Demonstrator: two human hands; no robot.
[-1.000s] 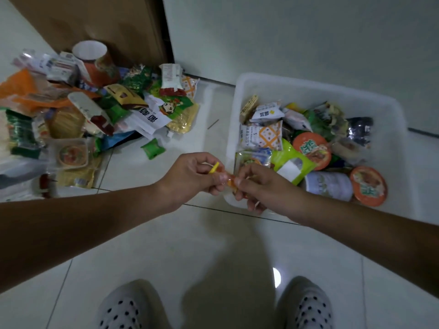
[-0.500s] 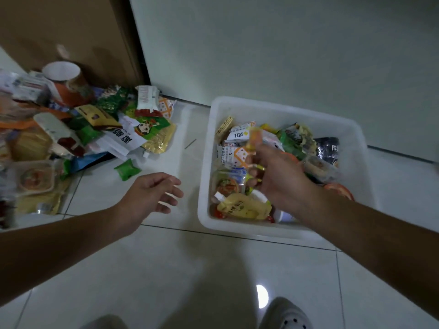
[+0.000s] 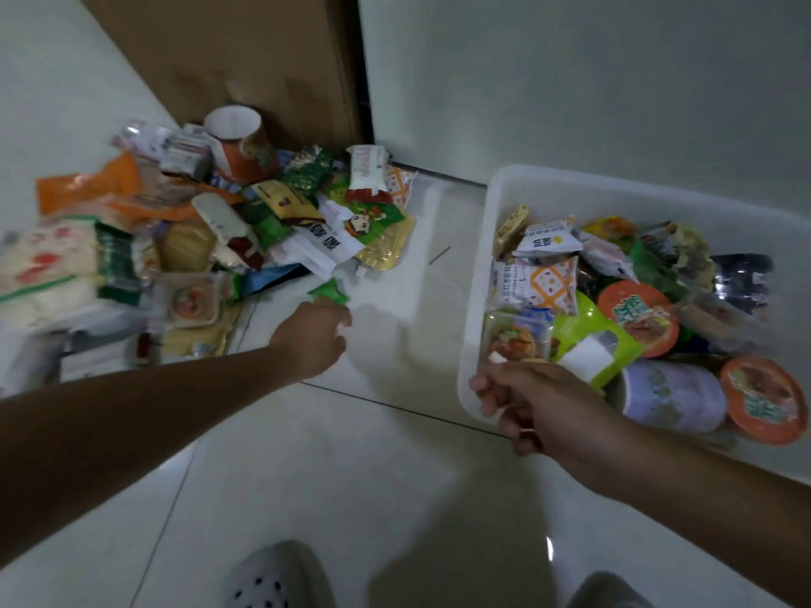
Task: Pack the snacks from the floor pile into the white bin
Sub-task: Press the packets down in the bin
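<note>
- On the tiled floor point(image 3: 351, 454), left hand point(image 3: 313, 337) is stretched out toward the snack pile point(image 3: 210, 239), knuckles up, fingers curled under.
- Small green packet point(image 3: 328, 293) sits right at the left fingertips, touching or nearly so; cannot tell whether the fingers are closed on it, they're hidden under the hand.
- Beyond that packet, further from the fingers: white sachet with dark print point(image 3: 327, 247), green cartoon-character bag point(image 3: 368, 221), gold foil pack point(image 3: 386, 247).
- Deeper in the pile: orange paper cup point(image 3: 239, 144) tipped toward the brown door point(image 3: 228, 59), red-and-white pack point(image 3: 367, 173), clear lidded tray point(image 3: 191, 298), big white noodle bag point(image 3: 48, 265) at far left. All blurred.
- Right hand point(image 3: 540, 405) hovers over the near-left corner of the white bin point(image 3: 471, 326), fingers loosely curled, nothing visibly held. Cannot tell if it touches the rim.
- Bin is already well filled. Just past the right fingertips: clear-wrapped snack tray point(image 3: 515, 335) and lime-green pouch point(image 3: 588, 340).
- To the right of that hand: lavender cup point(image 3: 671, 394) lying on its side, and an orange-lidded bowl point(image 3: 763, 405); second orange-lidded bowl point(image 3: 638, 315) further in.
- Far side of the bin: white-and-orange biscuit pack point(image 3: 542, 285), cracker pack point(image 3: 509, 230) leaning on the wall, dark foil bag point(image 3: 741, 280).
- Thin stick point(image 3: 439, 255) lies on the floor between pile and bin.
- Spotted slipper point(image 3: 274, 577) at bottom edge.
</note>
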